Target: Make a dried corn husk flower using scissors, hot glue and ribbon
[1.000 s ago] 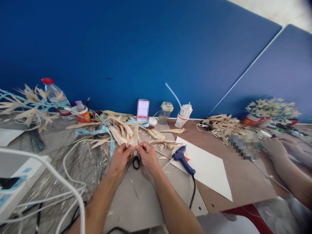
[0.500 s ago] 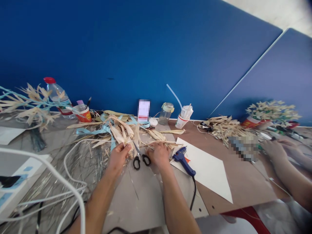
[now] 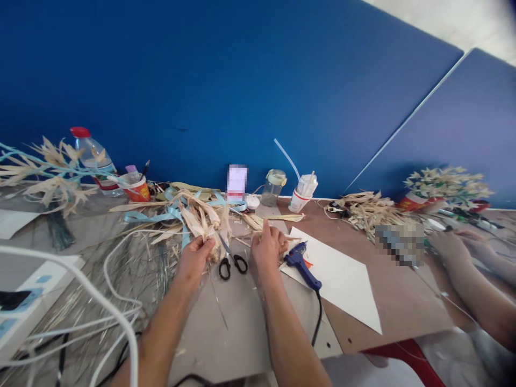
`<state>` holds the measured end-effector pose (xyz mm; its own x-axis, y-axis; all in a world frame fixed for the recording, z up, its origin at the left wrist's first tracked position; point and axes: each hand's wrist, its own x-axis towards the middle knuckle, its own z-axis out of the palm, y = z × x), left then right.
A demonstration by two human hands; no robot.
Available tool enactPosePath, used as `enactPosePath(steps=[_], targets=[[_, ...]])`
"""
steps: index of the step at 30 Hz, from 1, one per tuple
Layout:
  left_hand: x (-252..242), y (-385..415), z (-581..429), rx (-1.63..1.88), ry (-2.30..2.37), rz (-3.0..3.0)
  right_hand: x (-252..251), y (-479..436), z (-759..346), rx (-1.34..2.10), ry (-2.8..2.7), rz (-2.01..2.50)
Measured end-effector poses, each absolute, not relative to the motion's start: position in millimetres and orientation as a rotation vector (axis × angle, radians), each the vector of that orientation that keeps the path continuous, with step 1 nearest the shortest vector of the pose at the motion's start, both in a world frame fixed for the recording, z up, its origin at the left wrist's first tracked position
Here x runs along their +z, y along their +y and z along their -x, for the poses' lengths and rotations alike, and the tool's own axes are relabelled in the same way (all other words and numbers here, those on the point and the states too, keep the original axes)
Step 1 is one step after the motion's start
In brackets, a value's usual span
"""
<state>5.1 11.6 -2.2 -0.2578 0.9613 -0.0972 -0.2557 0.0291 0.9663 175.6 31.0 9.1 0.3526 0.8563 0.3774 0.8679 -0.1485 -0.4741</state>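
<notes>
My left hand (image 3: 194, 262) pinches a pale dried corn husk (image 3: 207, 235) between thumb and fingers, at the front of a heap of husks. A thin wire (image 3: 220, 306) slants down across the table just below it. My right hand (image 3: 266, 248) is raised slightly, its index finger pointing up and the other fingers curled in; what they hold, if anything, is hidden. Between my hands lie black-handled scissors (image 3: 233, 267), blades toward the husks. A blue glue gun (image 3: 302, 264) rests right of my right hand, on white paper (image 3: 346, 287).
Light blue ribbon (image 3: 155, 216) trails through the heap. Behind stand a phone (image 3: 237, 183), a glass jar (image 3: 273, 188) and paper cups (image 3: 299, 200). White cables and a power strip (image 3: 28, 295) lie at left. Another person's hands (image 3: 455, 250) are at the far right.
My right hand has drawn back from the husk scraps; its index finger has lifted and its other fingers have curled. My left hand has stayed nearly still.
</notes>
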Motion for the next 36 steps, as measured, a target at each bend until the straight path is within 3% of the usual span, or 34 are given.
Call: enactPosePath(steps=[5, 9, 18, 24, 36], targets=[[-6.6, 13.8, -3.6, 1.446, 1.254, -0.815, 24.3, 14.3, -166.8, 0.126, -1.749, 1.655], [-6.0, 13.6, -3.5, 1.443, 1.258, -0.802, 28.4, -2.3, -153.6, 0.438, -2.167, 1.82], [-3.8, 13.7, -6.0, 1.492, 1.215, -0.766, 26.9, -10.9, -139.2, 0.272, -2.396, 1.958], [-6.2, 13.4, -4.4, 1.472, 1.208, -0.767, 29.7, -5.9, -145.8, 0.345, -2.27, 1.993], [0.8, 10.2, -5.3, 1.465, 1.164, -0.706, 15.6, 18.3, -162.1, 0.856, -1.606, 1.708]])
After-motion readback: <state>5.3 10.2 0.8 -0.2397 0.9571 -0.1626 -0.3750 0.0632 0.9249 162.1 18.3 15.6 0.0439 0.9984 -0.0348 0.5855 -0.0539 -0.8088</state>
